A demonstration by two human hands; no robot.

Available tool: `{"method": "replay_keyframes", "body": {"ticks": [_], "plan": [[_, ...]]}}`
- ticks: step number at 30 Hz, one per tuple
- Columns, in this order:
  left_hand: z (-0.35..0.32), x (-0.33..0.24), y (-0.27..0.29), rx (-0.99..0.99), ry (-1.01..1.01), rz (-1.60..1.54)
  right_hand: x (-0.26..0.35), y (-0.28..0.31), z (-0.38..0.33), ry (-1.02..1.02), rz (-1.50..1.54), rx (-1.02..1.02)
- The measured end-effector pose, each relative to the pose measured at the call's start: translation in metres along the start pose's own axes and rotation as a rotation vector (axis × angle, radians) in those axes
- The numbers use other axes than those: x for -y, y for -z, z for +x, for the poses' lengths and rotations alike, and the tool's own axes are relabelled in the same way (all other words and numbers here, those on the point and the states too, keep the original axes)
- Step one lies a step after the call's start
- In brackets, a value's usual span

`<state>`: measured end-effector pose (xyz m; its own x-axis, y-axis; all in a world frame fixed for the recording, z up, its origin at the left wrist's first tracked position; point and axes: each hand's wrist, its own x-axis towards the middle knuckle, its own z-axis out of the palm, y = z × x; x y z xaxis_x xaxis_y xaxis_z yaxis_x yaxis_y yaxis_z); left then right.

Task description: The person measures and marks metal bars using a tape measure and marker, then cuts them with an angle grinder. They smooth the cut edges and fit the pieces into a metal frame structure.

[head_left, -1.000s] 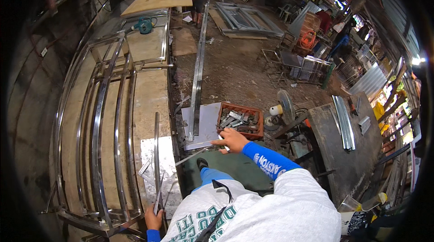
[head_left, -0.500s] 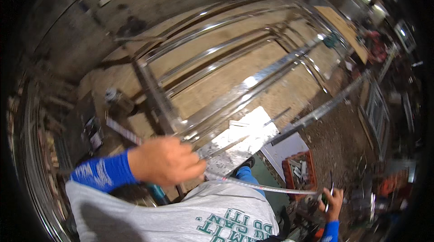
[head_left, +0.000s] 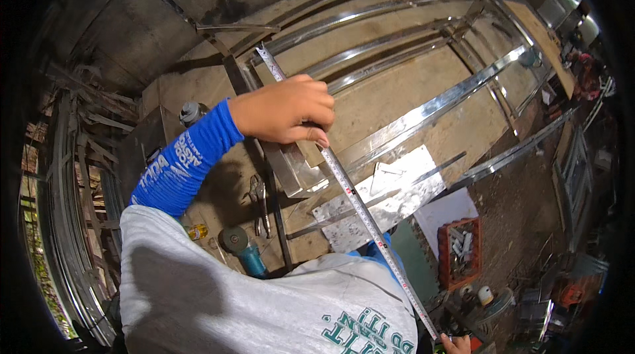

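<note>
A metal tape measure [head_left: 370, 221] stretches slantwise from the metal frame down to the lower edge. My left hand [head_left: 288, 110] is closed on its blade, thumb and fingers pinching it, with the free end sticking out beyond the knuckles. That end lies over the left side of a frame of shiny square tubes [head_left: 423, 112]. At the lower edge my right hand [head_left: 456, 344] shows only in part, its fingers closed at the other end of the tape; the case is hidden. Below my left forearm lie locking pliers [head_left: 260, 203] and a teal angle grinder [head_left: 251, 261].
A stained white sheet [head_left: 417, 169] lies under the near tubes. Right of my legs stands a red crate [head_left: 444, 248] with metal pieces. Long metal bars [head_left: 86, 221] stand at the left. A plywood strip [head_left: 539, 43] lies at the far right.
My left hand has moved up and a little right, carrying the tape's end onto the frame. My right hand has gone down towards the lower edge, and the tape is now straight.
</note>
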<state>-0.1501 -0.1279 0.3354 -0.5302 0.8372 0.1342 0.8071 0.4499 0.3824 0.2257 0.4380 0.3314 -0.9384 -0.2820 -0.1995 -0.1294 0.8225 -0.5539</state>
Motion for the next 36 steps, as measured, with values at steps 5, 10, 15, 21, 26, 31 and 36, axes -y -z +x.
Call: {"method": "replay_keyframes", "body": {"ticks": [5, 10, 15, 21, 26, 31, 36], "plan": [[-0.005, 0.02, -0.001, 0.115, 0.009, -0.239, 0.023, 0.002, -0.004, -0.126, 0.056, 0.085], [-0.001, 0.023, -0.002, 0.178, 0.091, -0.345, 0.045, 0.002, -0.007, -0.18, 0.048, 0.049], [-0.006, 0.021, 0.0, 0.199, 0.09, -0.342, 0.058, 0.004, -0.011, -0.23, -0.023, 0.055], [-0.009, 0.027, -0.001, 0.212, 0.044, -0.349, 0.076, 0.002, -0.009, -0.288, -0.011, -0.011], [-0.005, 0.032, -0.004, 0.204, 0.0, -0.375, 0.072, 0.0, -0.03, -0.413, -0.027, 0.048], [-0.006, 0.03, -0.003, 0.202, 0.07, -0.424, 0.062, -0.006, -0.04, -0.492, -0.114, -0.011], [-0.005, 0.03, -0.001, 0.195, 0.045, -0.411, 0.065, -0.009, -0.049, -0.486, -0.168, -0.014]]}}
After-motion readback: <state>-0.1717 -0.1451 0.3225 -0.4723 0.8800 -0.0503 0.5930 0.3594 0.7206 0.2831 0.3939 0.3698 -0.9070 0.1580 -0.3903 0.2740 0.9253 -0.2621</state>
